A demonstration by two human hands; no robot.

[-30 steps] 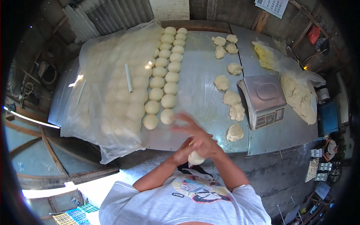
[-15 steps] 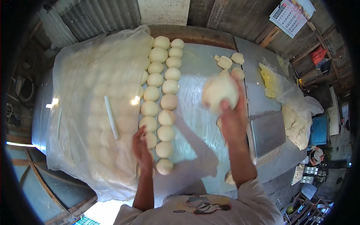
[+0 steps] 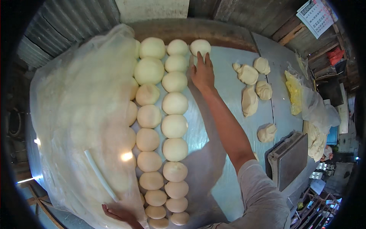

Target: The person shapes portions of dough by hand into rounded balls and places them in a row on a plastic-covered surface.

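At the far edge of the metal table, my right hand (image 3: 203, 72) has its fingers apart, with the tips at the near side of a smooth pale dough ball (image 3: 200, 46). This ball sits just right of two long columns of similar balls (image 3: 174, 126). A translucent plastic sheet (image 3: 76, 99) covers more rounded shapes on the left, with a white tube (image 3: 101, 175) lying on it. Near the sheet's lower edge, my left hand (image 3: 116, 213) reaches in, fingers apart and slightly curled, holding nothing I can see.
Several rough dough pieces (image 3: 249, 101) lie right of my arm, beside a metal scale (image 3: 288, 160). Beyond are crumpled plastic (image 3: 320, 110) and a dough mass (image 3: 316, 139). A corrugated wall (image 3: 68, 26) borders the back. A person (image 3: 328, 152) is partly visible at the far right.
The dough ball that my right hand carried now rests at the back, starting another column, and that hand has opened. My left hand has moved down and left. The view has shifted over the table.
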